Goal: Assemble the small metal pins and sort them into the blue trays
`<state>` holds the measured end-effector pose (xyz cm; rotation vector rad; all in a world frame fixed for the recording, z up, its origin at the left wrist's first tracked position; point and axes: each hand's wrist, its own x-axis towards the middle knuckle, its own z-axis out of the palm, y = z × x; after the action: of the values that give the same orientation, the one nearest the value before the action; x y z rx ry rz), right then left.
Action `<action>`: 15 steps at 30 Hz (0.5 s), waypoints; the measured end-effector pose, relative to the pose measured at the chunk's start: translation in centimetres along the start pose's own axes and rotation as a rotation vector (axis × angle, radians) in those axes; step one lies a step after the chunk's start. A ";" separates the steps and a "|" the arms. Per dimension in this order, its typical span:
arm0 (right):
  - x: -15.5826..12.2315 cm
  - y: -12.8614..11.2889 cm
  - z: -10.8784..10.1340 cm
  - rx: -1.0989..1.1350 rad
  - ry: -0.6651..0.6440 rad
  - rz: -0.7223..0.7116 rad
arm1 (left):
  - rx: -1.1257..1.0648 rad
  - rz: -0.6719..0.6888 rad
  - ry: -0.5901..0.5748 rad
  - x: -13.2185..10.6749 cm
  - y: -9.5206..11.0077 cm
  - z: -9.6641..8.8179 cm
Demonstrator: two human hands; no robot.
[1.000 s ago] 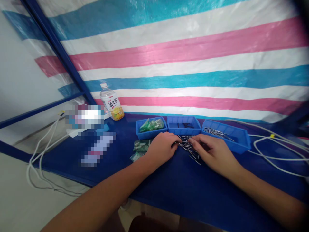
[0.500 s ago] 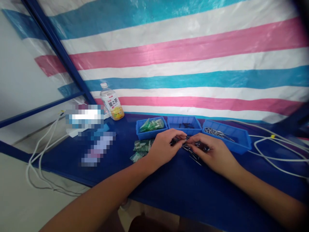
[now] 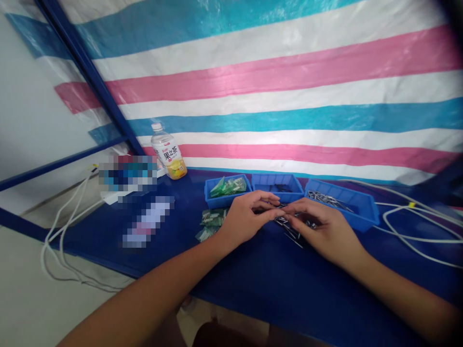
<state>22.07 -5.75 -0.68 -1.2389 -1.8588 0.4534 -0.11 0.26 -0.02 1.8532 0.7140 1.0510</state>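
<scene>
My left hand (image 3: 246,217) and my right hand (image 3: 321,226) meet fingertip to fingertip just above a loose pile of small dark metal pins (image 3: 291,226) on the blue table (image 3: 253,279). Both hands are pinched together, each on what looks like a pin from the pile; the piece between the fingertips is too small to make out clearly. Three blue trays stand just behind the hands: the left tray (image 3: 227,189) holds green pieces, the middle tray (image 3: 277,185) a few dark parts, the right tray (image 3: 342,202) more metal pins.
A drink bottle (image 3: 168,153) stands at the back left. Small green pieces (image 3: 210,222) lie on the table left of my left hand. White cables (image 3: 415,221) loop at the right, others hang off the left edge. A striped tarp forms the back wall.
Both hands have lifted slightly off the pile and drawn their fingertips together, from lying on the pins to pinching at the middle.
</scene>
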 end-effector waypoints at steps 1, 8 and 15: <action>0.0 -0.1 0.0 -0.010 0.029 0.004 | 0.061 0.028 0.025 0.0 0.1 0.0; 0.0 -0.6 -0.1 -0.037 0.149 0.022 | 0.319 0.090 0.000 -0.3 0.8 0.0; -0.1 -0.5 0.3 -0.038 -0.008 -0.112 | 0.218 0.114 -0.050 -0.2 0.5 0.1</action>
<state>21.54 -5.99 -0.54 -1.1522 -1.9401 0.3637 -0.06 -0.17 0.32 2.1209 0.7238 1.0276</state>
